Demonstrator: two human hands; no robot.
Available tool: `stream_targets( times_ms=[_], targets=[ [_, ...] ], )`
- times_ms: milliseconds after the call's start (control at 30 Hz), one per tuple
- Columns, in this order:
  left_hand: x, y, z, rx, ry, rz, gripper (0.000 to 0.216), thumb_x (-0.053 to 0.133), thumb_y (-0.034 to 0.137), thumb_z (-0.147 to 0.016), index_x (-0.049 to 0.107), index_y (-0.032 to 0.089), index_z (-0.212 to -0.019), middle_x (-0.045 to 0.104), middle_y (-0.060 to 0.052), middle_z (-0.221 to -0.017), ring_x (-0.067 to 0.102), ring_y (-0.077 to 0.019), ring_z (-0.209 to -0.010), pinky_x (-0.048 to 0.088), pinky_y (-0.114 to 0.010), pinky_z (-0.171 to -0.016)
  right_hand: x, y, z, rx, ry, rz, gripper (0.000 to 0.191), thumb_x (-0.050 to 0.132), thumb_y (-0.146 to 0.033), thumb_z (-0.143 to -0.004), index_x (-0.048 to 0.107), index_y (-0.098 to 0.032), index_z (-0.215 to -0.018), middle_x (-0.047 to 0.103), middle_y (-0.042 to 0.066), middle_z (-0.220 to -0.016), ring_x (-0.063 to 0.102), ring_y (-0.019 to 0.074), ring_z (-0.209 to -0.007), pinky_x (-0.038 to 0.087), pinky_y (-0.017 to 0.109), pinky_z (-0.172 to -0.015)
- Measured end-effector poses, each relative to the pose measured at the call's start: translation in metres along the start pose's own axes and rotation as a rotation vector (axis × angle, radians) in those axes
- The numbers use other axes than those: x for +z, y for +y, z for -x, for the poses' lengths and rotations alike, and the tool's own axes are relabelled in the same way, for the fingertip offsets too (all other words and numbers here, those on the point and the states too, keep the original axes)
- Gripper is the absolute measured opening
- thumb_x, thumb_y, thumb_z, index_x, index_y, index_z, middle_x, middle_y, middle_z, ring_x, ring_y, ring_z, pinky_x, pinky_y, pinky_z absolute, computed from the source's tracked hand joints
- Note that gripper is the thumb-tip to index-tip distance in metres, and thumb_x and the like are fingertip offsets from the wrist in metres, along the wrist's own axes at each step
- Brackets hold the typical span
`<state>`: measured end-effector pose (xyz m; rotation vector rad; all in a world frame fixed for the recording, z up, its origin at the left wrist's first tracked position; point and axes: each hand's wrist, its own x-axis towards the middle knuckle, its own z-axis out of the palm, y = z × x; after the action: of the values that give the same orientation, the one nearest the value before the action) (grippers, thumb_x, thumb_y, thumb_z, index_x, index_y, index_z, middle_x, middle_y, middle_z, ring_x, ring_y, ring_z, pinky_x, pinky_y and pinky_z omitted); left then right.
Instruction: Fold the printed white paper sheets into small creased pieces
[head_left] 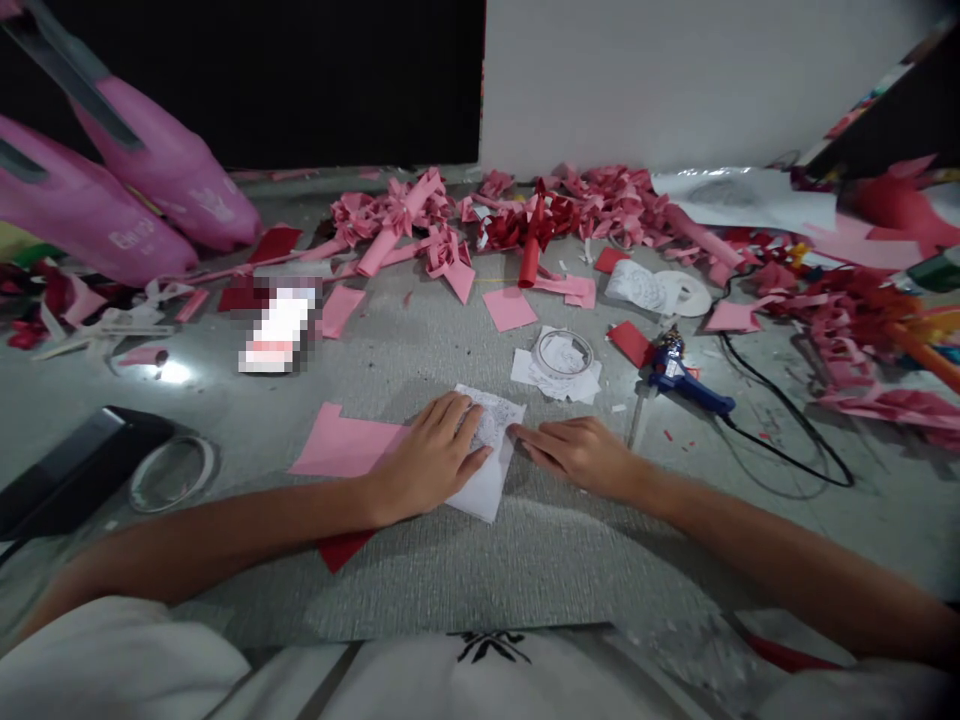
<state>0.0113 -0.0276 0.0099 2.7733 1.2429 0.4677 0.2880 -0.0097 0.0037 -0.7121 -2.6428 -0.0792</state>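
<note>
My left hand [435, 455] lies flat, fingers spread, on a white printed paper [491, 478] on the grey floor mat [525, 560]. My right hand [577, 452] rests beside it, fingers stretched out and pressing the paper's right edge. A pink paper sheet [341, 442] lies under and left of my left hand. A red paper corner [341, 548] pokes out below my left forearm.
A blue glue gun [686, 378] with a black cord [787, 420] lies to the right. A tape roll [564, 352] sits on white scraps ahead. Heaps of pink and red paper flowers [540, 215] line the back. A clear tape ring [174, 472] and black case [67, 465] are at left.
</note>
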Motion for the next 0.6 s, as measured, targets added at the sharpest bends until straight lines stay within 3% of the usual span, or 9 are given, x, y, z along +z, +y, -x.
stream_targets(
  times_ms=[133,233,333,600],
  targets=[
    [0.0098,-0.0064,0.0024,0.041,-0.072,0.049,0.062,0.043,0.044,-0.112,0.039,0.004,-0.159,0.036,-0.029,-0.167,0.035,-0.0413,-0.158,0.04,-0.057,-0.127,0.0007,0.001,0.0009,0.0,0.002,0.002,0.032,0.047,-0.022,-0.112,0.073,-0.01,-0.126,0.069,-0.001,-0.07,0.059,0.0107,-0.055,0.036,0.028,-0.055],
    [0.0099,-0.0081,0.0026,0.068,-0.136,0.09,0.062,0.042,0.043,-0.112,0.033,0.013,-0.166,0.022,-0.023,-0.176,0.018,-0.0419,-0.165,0.034,-0.06,-0.13,0.0019,0.0011,0.0024,0.031,-0.004,-0.01,0.032,0.047,-0.024,-0.113,0.072,-0.011,-0.129,0.071,0.0,-0.072,0.059,0.0111,-0.056,0.036,0.029,-0.056],
    [0.0076,-0.0076,0.0017,0.083,-0.164,0.107,0.061,0.044,0.043,-0.112,0.031,0.021,-0.168,0.018,-0.018,-0.178,0.011,-0.0421,-0.166,0.03,-0.063,-0.13,0.0029,0.0,0.0029,0.095,-0.02,-0.01,0.036,0.047,-0.025,-0.112,0.067,-0.009,-0.137,0.074,0.001,-0.074,0.059,0.0113,-0.055,0.036,0.029,-0.056],
    [0.0104,-0.0072,0.0017,0.073,-0.162,0.09,0.067,0.042,0.048,-0.113,0.026,0.016,-0.169,0.017,-0.02,-0.178,0.01,-0.0381,-0.167,0.025,-0.059,-0.133,0.0044,-0.0013,0.0014,0.142,-0.012,0.002,0.036,0.049,-0.023,-0.11,0.069,-0.009,-0.136,0.076,0.002,-0.076,0.061,0.0114,-0.055,0.036,0.03,-0.055]
  ],
)
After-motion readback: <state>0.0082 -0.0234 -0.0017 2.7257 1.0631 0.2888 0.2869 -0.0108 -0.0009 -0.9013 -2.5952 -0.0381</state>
